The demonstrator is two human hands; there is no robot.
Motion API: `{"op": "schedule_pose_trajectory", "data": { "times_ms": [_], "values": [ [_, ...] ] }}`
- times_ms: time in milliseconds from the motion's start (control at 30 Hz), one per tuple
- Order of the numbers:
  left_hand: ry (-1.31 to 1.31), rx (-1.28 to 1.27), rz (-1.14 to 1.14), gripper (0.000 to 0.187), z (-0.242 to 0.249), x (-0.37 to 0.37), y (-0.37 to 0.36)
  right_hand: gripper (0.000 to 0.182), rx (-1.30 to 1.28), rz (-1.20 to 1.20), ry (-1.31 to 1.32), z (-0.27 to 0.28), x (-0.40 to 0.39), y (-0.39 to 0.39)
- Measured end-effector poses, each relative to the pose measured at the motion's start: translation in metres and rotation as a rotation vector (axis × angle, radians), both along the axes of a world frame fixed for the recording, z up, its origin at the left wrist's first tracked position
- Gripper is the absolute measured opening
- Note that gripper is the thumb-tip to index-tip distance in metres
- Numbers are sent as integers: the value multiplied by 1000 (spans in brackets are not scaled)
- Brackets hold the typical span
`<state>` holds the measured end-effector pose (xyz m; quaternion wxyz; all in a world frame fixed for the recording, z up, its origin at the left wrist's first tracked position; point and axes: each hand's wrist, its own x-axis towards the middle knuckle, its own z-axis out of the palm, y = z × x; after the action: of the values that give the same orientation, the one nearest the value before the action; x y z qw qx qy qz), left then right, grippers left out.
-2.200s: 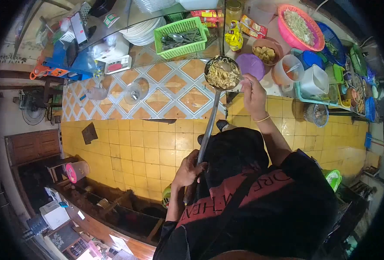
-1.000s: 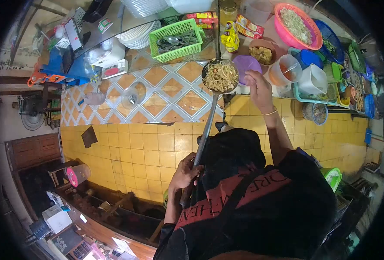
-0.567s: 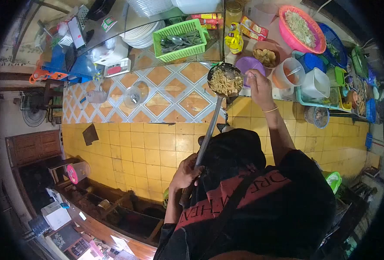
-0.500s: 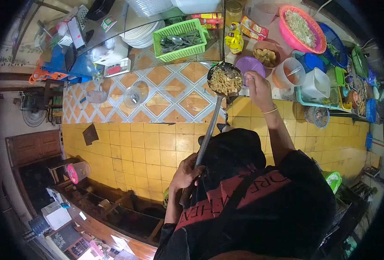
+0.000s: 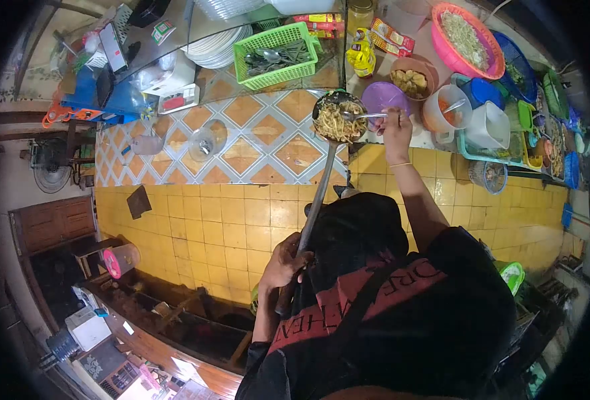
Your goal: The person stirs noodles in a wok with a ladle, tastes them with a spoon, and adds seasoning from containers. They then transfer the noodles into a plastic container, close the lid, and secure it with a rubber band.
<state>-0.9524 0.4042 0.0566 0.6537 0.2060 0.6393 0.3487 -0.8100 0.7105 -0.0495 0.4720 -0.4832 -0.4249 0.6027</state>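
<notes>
My left hand (image 5: pixel 285 262) is closed round the long handle of a ladle (image 5: pixel 320 193), low against my black shirt. The ladle's round, dark bowl is at the edge of the tiled counter, filled with noodles (image 5: pixel 335 120). In my right hand (image 5: pixel 396 130) is a metal spoon (image 5: pixel 372 115), held by its handle, with its tip at the noodles. Right behind the spoon sits a purple plate (image 5: pixel 377 93), and next to that a bowl with yellowish-brown pieces of food (image 5: pixel 410 83).
A green basket of spoons (image 5: pixel 275 83) and stacked white plates (image 5: pixel 218 50) stand at the back. To the right are a clear pitcher (image 5: pixel 445 110), a pink basket of shredded food (image 5: pixel 435 40) and a yellow pouch (image 5: pixel 360 59). A clear container (image 5: pixel 205 147) sits on the tiled counter (image 5: pixel 248 160).
The spoon now shows in my right hand, with its tip at the noodles. That hand has shifted slightly down, and the ladle's bowl slightly left. My left hand keeps its hold.
</notes>
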Motion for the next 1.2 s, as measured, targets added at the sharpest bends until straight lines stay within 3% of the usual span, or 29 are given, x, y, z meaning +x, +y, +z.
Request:
{"op": "schedule_pose_trajectory", "data": {
  "times_ms": [467,933,1200],
  "values": [
    [6,33,22,28,-7,-5,-11,20,97,-79,204,31,7,8],
    [-95,60,68,20,1,-4,-40,16,129,-27,452,144,1,11],
    [-197,72,100,14,-7,-2,-67,20,242,10,530,179,17,5]
  ]
}}
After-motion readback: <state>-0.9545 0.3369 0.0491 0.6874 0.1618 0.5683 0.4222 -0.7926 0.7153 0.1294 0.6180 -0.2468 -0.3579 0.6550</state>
